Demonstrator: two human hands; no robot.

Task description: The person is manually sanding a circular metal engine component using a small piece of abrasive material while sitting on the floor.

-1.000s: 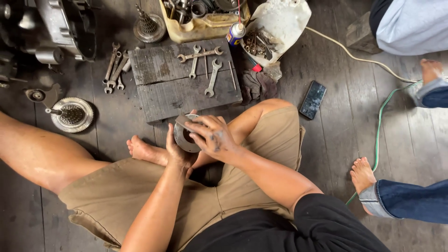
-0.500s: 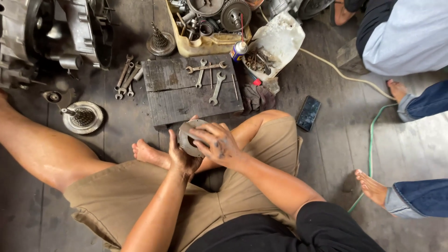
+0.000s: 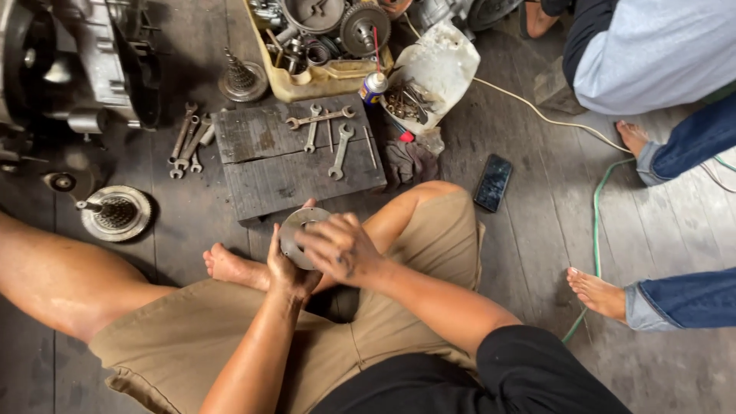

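Observation:
I sit cross-legged on a dark plank floor. My left hand [image 3: 285, 270] cups a round grey metal disc part [image 3: 297, 227] from below and behind. My right hand [image 3: 341, 249] lies over the disc's front, its greasy fingers curled onto the rim, hiding most of the part. Both hands hold the disc above my lap, just in front of a dark wooden block [image 3: 295, 157].
Several wrenches [image 3: 340, 146] lie on the block, more [image 3: 188, 142] on the floor beside it. An engine [image 3: 69, 61] stands far left, a round clutch part [image 3: 115, 212] near my knee. A yellow tray of gears [image 3: 322, 38], a black phone [image 3: 493, 182], a green hose [image 3: 598, 207] and other people's bare feet [image 3: 602, 291] are at right.
The view has shifted so the floor objects sit lower and further right. My hands stay on the disc; the right hand has turned a little over its face.

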